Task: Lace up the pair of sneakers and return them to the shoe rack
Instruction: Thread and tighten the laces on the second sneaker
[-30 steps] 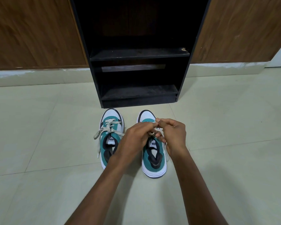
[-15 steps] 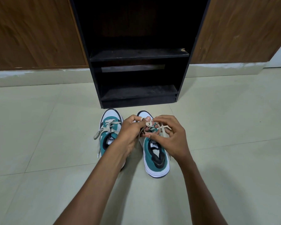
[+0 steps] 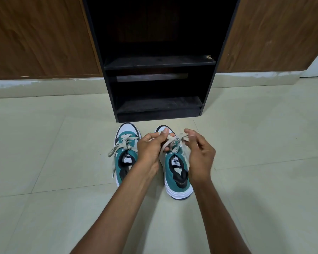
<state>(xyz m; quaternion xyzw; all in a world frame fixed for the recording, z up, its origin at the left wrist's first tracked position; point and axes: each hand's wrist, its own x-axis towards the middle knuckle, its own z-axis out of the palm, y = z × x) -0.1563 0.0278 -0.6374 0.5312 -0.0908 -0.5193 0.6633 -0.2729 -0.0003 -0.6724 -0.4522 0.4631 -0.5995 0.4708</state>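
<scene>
Two teal, white and black sneakers stand side by side on the floor, toes toward the black shoe rack (image 3: 158, 61). The left sneaker (image 3: 126, 143) has its beige lace tied, with loose ends trailing off to its left. Over the right sneaker (image 3: 176, 173), my left hand (image 3: 151, 149) pinches one loop of the beige lace (image 3: 173, 141) and my right hand (image 3: 200, 153) pinches the other loop. The lace strands cross between my hands above the tongue. My left forearm hides part of the left sneaker's heel.
The rack has two dusty shelves, both bare, just beyond the sneakers' toes. Brown wooden panels and a pale skirting (image 3: 44, 85) run along the wall on either side. Pale floor tiles (image 3: 44, 180) stretch left, right and toward me.
My hands, first close together over the right sneaker's laces, have drawn apart sideways, pulling the lace loops outward. The right sneaker has shifted slightly.
</scene>
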